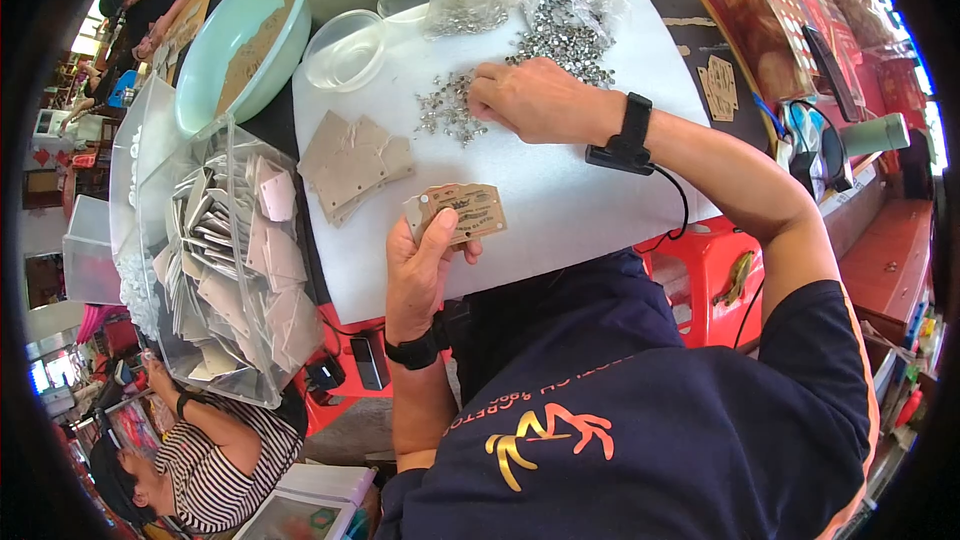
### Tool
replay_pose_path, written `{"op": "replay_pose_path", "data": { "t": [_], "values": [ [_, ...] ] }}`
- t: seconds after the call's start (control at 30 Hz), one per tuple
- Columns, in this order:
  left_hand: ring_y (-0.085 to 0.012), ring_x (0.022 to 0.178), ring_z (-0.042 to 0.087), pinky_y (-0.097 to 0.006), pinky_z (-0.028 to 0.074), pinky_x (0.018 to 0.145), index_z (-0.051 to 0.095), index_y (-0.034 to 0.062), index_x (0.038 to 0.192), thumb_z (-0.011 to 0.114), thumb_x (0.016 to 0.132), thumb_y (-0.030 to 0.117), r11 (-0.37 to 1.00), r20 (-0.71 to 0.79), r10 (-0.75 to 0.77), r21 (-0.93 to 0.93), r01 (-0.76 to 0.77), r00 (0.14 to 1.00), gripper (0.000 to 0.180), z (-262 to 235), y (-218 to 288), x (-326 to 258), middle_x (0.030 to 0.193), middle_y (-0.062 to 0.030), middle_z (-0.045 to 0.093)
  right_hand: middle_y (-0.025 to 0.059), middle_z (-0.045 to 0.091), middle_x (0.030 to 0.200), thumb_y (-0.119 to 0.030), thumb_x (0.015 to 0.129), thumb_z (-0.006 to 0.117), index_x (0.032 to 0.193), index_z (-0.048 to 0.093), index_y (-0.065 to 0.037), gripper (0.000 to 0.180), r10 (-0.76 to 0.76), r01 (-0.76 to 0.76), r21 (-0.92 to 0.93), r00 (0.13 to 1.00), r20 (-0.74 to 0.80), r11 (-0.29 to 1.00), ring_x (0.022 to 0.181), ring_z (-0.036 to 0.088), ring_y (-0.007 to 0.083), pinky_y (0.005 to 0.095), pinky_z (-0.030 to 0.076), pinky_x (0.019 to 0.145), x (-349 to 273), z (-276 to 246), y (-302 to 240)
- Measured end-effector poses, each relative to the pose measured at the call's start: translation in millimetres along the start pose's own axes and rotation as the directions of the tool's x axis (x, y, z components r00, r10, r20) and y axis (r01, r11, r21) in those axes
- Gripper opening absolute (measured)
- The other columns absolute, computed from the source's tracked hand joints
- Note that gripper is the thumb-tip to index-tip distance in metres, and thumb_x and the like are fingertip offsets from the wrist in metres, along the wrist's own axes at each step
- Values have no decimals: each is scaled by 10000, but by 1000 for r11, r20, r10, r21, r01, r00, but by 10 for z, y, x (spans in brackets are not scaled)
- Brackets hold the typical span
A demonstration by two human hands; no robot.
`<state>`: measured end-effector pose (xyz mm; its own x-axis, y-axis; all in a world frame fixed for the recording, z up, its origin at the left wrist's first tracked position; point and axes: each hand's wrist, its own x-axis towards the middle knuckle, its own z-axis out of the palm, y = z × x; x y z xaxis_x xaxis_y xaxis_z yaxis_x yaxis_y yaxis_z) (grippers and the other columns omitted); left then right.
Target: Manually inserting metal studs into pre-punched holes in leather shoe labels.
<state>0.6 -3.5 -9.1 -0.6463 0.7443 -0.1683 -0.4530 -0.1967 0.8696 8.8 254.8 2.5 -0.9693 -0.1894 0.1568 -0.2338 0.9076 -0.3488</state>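
Observation:
Between the thumb and fingers of my left hand is a small tan printed card with holes at its corners, tilted above the white board. My right hand reaches over a scattered pile of small silvery metal pieces. Its fingers are curled together at the pile's edge, and whatever they may pinch is too small to make out. Left of the pile lies a loose stack of similar cards, blank side up. A denser heap of the metal pieces spreads behind my right hand.
A clear bin full of cards stands left of the white board. A pale green basin, a round plastic tub and a plastic bag of pieces sit farther back. More cards lie right. Two people work at the left.

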Motion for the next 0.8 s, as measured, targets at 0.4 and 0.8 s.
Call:
{"op": "replay_pose_path", "data": {
  "t": [0.4, 0.8],
  "values": [
    [-165, 722, 602, -296, 474, 625, 575, -23, 1144, 525, 991, 151, 1000, -39, -7, 23, 8, 999, 236, 57, 15, 6, 948, -118, 665, 118, 569, 907, -126, 907, 557, 949, 550, -37, 99, -37, 39, -30, 996, 78, 999, 723, 617, 353, 452, 486, 622, -353, -252, 5],
    [-166, 715, 606, -295, 474, 616, 575, -22, 1160, 530, 988, 146, 1000, -48, 11, 25, -9, 999, 244, 45, -4, -8, 949, -123, 673, 133, 616, 868, -35, 812, 583, 858, 622, -19, 63, 8, -4, -125, 999, 36, 992, 733, 659, 336, 431, 534, 621, -504, -258, -13]
  ]
}}
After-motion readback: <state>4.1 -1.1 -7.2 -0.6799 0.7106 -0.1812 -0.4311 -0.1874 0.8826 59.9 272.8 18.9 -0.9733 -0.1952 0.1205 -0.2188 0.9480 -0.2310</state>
